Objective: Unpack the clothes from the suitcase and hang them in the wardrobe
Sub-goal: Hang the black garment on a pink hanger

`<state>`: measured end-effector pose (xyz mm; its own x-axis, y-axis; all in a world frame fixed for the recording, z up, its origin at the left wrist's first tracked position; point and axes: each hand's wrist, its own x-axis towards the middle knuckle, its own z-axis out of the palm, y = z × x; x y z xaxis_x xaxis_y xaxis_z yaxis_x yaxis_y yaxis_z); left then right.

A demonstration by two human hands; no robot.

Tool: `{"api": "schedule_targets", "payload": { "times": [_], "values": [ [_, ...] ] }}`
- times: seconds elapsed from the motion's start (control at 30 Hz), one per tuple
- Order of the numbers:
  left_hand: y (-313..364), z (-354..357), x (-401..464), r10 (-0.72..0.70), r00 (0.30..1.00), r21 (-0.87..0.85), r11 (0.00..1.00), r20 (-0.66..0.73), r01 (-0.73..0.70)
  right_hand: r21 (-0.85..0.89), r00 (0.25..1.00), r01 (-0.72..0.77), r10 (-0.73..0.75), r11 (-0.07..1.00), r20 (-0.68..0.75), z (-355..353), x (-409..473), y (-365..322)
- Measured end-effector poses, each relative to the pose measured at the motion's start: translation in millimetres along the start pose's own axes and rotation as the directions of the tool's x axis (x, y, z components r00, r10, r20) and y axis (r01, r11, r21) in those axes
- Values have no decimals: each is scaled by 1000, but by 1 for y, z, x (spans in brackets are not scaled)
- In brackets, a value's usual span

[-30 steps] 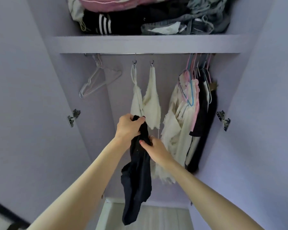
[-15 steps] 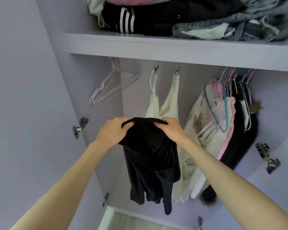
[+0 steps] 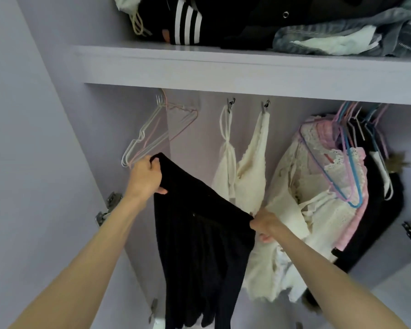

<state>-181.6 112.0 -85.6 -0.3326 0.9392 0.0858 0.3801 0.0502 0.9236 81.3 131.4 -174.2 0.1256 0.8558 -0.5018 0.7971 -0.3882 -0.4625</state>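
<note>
Progress, as we judge it, is partial: several garments already hang in the wardrobe [image 3: 57, 129], while the black garment [image 3: 199, 233] we hold is not yet on a hanger, and the suitcase is out of view, so we cannot tell what remains in it. We take the shelf [image 3: 223, 65] as our landmark. Below it to the left, empty wire hangers [image 3: 150, 136] hang. Below its middle, two cream pieces [image 3: 242, 172] hang from clips. Below it to the right, a crowded group of cream, pink and black clothes [image 3: 330, 186] hangs on coloured hangers. On top of the shelf lies a pile of folded dark and denim clothes [image 3: 294, 27]. Our left hand [image 3: 145, 179], just under the empty hangers, has its fingers curled round one upper corner of the black garment. Our right hand [image 3: 266, 224], lower and further right, pinches the other corner, so the cloth is stretched between them and hangs below the shelf.
</note>
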Motion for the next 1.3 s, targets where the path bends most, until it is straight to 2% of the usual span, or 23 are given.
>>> {"api": "schedule_targets", "payload": {
  "times": [0.07, 0.23, 0.33, 0.4, 0.5, 0.6, 0.63, 0.7, 0.77, 0.83, 0.93, 1.07, 1.17, 1.3],
  "values": [
    [-9, -2, 9, -63, 998, -25, 998, 7, 63, 103, 998, -47, 51, 994, -31, -6, 9, -2],
    [-38, 2, 19, -216, 976, 21, 976, 32, 215, 218, 995, -7, 29, 976, -98, -31, 23, -26],
    [-47, -6, 22, -252, 962, 119, 964, 108, 239, 426, 998, 16, 11, 905, -61, -43, 29, -30],
    [-50, -12, 25, -237, 968, 236, 948, 79, 213, 590, 1000, 28, -26, 807, -12, -49, 30, -31],
    [-50, -15, 24, -169, 985, 418, 897, 26, 143, 687, 993, 107, -108, 718, -42, -52, 26, -38],
    [-47, -13, 17, -72, 996, 671, 736, -52, 89, 647, 968, 249, -203, 721, -147, -53, 24, -47],
    [-46, -12, 15, -14, 995, 725, 684, -101, 83, 619, 957, 290, -233, 730, -174, -54, 24, -49],
    [-45, -11, 13, 73, 981, 759, 645, -179, 90, 523, 931, 365, -297, 770, -213, -56, 27, -54],
    [-44, -12, 13, 124, 969, 743, 665, -214, 78, 383, 901, 430, -358, 818, -247, -59, 29, -57],
    [-44, -13, 15, 137, 962, 633, 773, -235, 44, 302, 881, 462, -390, 834, -269, -62, 32, -59],
    [-42, -12, 18, 62, 972, 408, 912, -228, 37, 352, 877, 479, -419, 804, -235, -63, 35, -60],
    [-42, -11, 22, -34, 979, 269, 959, -203, 89, 255, 826, 558, -498, 790, -265, -60, 41, -60],
    [-42, -11, 24, -48, 980, 230, 969, -192, 92, 150, 827, 559, -536, 816, -168, -60, 44, -61],
    [-38, -17, 24, -31, 982, 158, 985, -189, 62, 99, 872, 470, -479, 877, 98, -58, 45, -71]
  ]
}}
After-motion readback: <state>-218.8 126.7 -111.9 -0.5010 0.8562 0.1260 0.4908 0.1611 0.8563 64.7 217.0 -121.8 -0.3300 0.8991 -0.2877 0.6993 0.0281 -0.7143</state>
